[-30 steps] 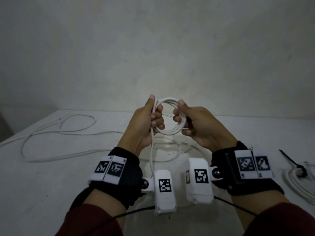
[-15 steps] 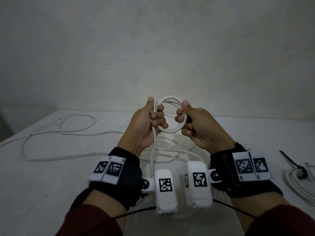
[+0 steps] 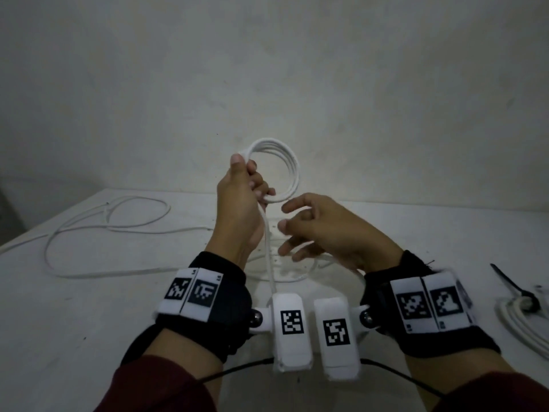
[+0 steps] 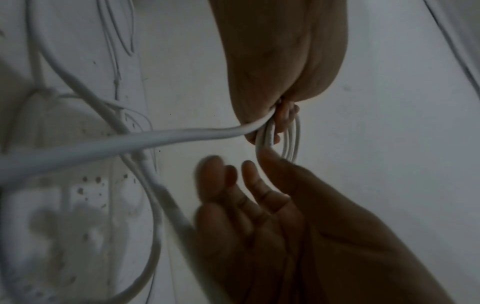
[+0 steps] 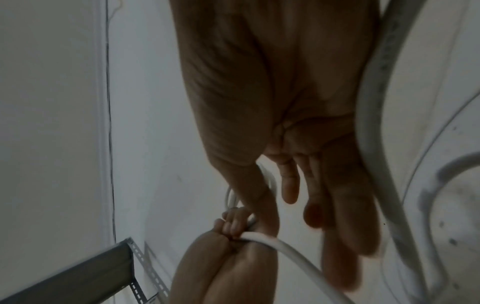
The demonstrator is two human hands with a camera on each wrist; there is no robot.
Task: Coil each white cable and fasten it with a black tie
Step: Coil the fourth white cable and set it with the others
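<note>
Your left hand grips the coiled white cable, fingers curled around one side of the loops, and holds the coil upright above the table; the cable's free length hangs from your fist down to the table. Your right hand hovers just beside and below the coil, fingers spread and relaxed, holding nothing. A second, uncoiled cable lies well to the coil's left. To the coil's far right rest a bundled cable and its black tie.
</note>
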